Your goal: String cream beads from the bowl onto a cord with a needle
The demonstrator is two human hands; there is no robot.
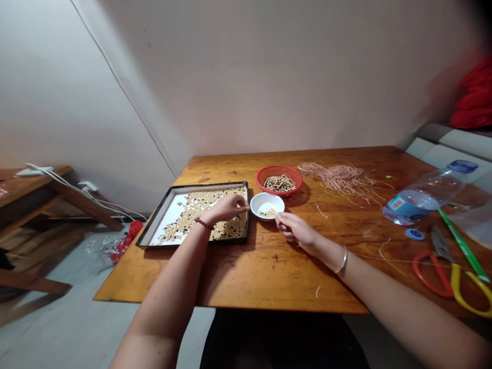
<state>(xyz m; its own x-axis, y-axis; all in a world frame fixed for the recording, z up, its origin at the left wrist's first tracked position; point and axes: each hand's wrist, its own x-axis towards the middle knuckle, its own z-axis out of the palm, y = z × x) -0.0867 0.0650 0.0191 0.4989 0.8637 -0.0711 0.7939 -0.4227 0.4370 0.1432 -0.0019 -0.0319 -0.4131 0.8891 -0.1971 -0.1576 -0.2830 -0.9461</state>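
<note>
My left hand [229, 207] is over the right part of a shallow black-edged tray [152, 218], its fingers pinched together by the left rim of a small white bowl [265, 198]. Beige beads [203, 205] with some dark ones are spread in the tray. At the bowl's lower right rim my right hand [298, 230] is closed, thumb and forefinger pressed together. What either pinch holds is too small to make out. A few beige and green beads [271, 212] lie in the bowl. A thin cord [369, 257] comes out from beside my right forearm.
Behind the bowl stands a red basket [261, 173] with strung beads. Right of it lies a tangle of pink cord [342, 177]. Farther right are a plastic bottle [426, 195], a blue cap [415, 234], scissors [442, 271] and a green stick [463, 246]. A wall borders the wooden table [269, 287].
</note>
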